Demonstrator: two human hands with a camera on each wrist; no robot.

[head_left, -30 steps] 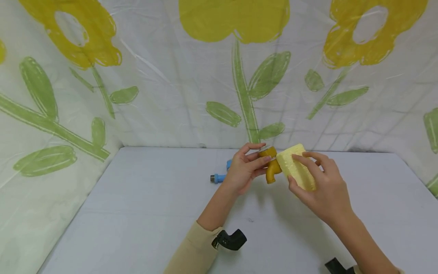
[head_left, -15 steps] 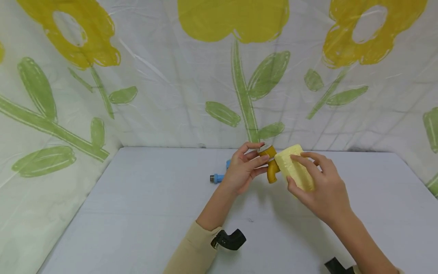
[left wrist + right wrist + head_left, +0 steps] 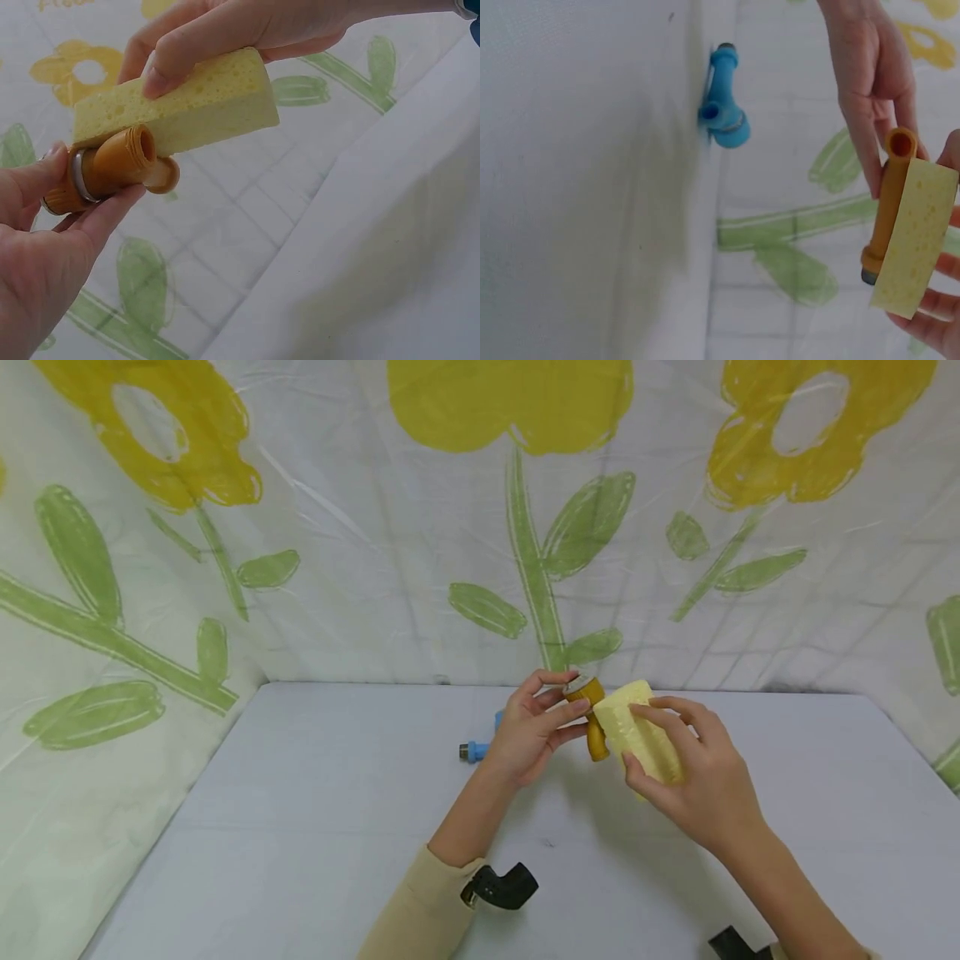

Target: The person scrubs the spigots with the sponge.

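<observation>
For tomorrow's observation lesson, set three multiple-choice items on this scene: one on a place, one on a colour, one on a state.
1. Where does the blue plastic tap lie?
A. on the table
B. in the right hand
C. on the sponge

2. What colour is the hand-held plastic tap?
A. red
B. orange-brown
C. black

3. How does the yellow rectangular sponge meet it?
A. apart
B. pressed against it
C. lying beneath the table

Answers:
1 A, it rests beyond the left hand.
2 B, seen in all views.
3 B, the right hand holds it there.

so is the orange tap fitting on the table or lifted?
Lifted: the left hand pinches the orange tap fitting in mid-air, with the sponge pressed against it.
</observation>
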